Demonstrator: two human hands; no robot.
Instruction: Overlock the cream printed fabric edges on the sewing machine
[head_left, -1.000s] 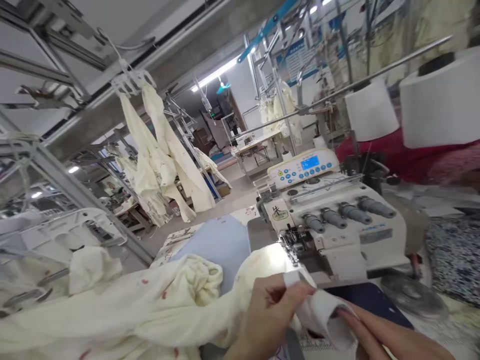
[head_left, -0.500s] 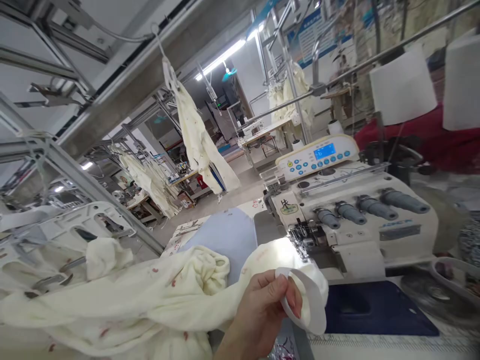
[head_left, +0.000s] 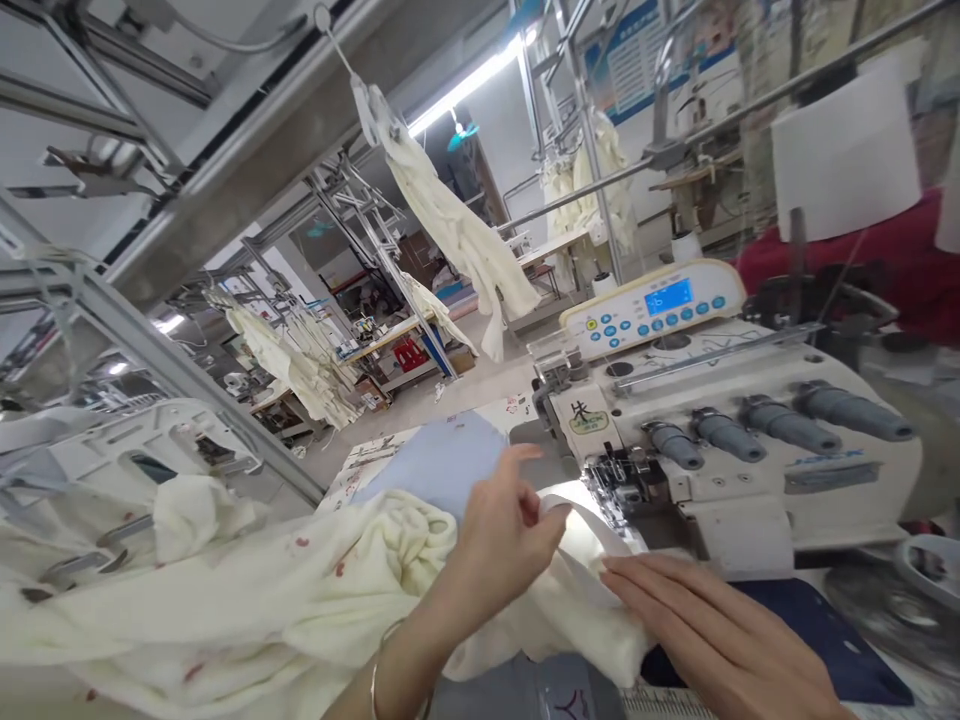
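Note:
My left hand (head_left: 501,530) is raised over the cream garment, with a thin bangle at its wrist. Its thumb and fingers pinch the white fabric band (head_left: 586,535) close to the presser foot (head_left: 624,482) of the overlock sewing machine (head_left: 739,470). My right hand (head_left: 709,630) lies flat with its fingers together on the cream fabric (head_left: 577,625), and its fingertips reach the band's lower edge. The garment (head_left: 225,590), soft and marked with small red spots, bunches up to the left of my hands. The needle area is partly hidden by the fabric.
White thread cones (head_left: 844,150) stand on a rod above the machine, with red cloth (head_left: 832,270) behind them. A dark blue mat (head_left: 825,640) lies at the lower right, and a pale blue board (head_left: 431,465) lies behind my left hand. Metal racks hold hanging garments (head_left: 454,225).
My right hand has come back into view and lies on the fabric. My left hand has moved up toward the presser foot, and the white band has gone from a curled loop to a flatter strip.

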